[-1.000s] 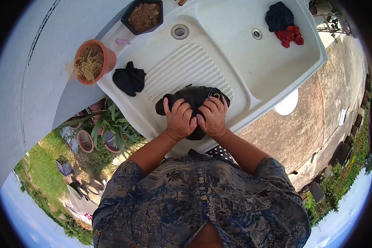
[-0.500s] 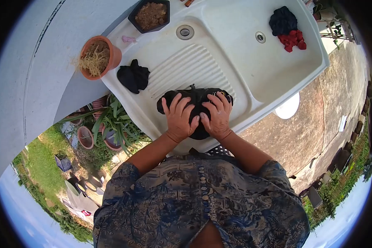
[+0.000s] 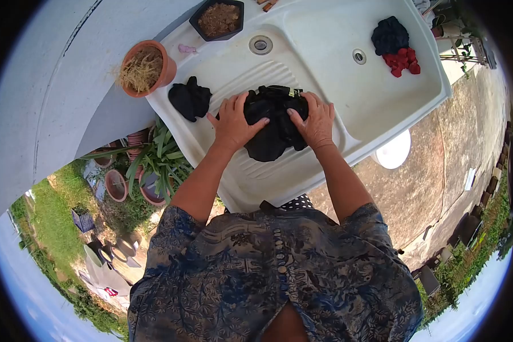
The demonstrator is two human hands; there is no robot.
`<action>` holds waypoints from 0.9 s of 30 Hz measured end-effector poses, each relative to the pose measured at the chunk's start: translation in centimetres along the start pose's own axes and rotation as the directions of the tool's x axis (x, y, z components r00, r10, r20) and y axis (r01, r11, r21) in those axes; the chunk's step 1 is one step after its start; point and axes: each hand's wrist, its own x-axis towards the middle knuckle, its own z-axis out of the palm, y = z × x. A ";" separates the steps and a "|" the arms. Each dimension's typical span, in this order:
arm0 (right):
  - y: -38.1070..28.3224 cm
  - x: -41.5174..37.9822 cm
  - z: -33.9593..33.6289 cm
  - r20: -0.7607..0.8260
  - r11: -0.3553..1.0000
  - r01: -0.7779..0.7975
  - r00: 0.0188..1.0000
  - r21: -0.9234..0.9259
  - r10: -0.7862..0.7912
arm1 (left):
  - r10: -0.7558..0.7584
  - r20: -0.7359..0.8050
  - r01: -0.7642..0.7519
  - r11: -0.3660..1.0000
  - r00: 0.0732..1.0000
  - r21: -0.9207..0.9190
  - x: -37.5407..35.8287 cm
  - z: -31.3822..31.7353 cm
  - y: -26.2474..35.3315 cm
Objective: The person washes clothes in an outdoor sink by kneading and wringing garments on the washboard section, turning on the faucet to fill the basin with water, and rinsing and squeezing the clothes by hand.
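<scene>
A bunched black cloth garment (image 3: pixel 272 122) lies on the ribbed washboard part of the white sink (image 3: pixel 256 185). My left hand (image 3: pixel 235 122) grips its left side, the thumb pressed on top and the fingers round the edge. My right hand (image 3: pixel 314 121) holds the opposite side in the same way. A small pale label or band shows at the garment's top right edge. Left of my left hand lies another crumpled black cloth (image 3: pixel 190 98).
A dark blue cloth (image 3: pixel 390 36) and a red cloth (image 3: pixel 402 61) lie in the right basin. Along the back left edge stand a terracotta pot (image 3: pixel 149 68) with dry grass and a black pot (image 3: pixel 217 20) of soil. Leafy plants (image 3: pixel 164 153) grow left of the sink.
Both hands have moved forward up the washboard with the black garment. They have gone from pressing on top of it to gripping its two sides.
</scene>
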 end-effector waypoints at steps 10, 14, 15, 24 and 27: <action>-0.9 1.6 -5.9 0.338 -0.190 -0.303 0.920 0.934 0.197 | -0.175 0.145 0.175 0.167 0.974 -0.970 2.3 -7.2 0.2; 1.0 1.4 -4.2 0.300 0.207 -0.305 0.952 0.929 0.058 | 0.233 -0.308 -0.378 0.706 0.923 -0.599 2.5 -7.1 -0.3; 1.6 1.6 -3.7 0.302 0.206 -0.308 0.951 0.929 0.058 | 0.318 -0.114 -0.328 0.778 0.941 -0.535 2.1 -6.3 -0.4; -2.8 8.9 0.1 -0.005 0.944 -0.033 0.999 0.329 0.037 | -0.142 0.025 0.143 0.936 0.990 -0.322 9.2 -2.3 0.4; -4.0 4.5 2.3 0.031 0.999 0.046 0.998 0.013 -0.046 | -0.105 0.165 0.124 0.986 0.981 -0.110 5.5 1.8 1.3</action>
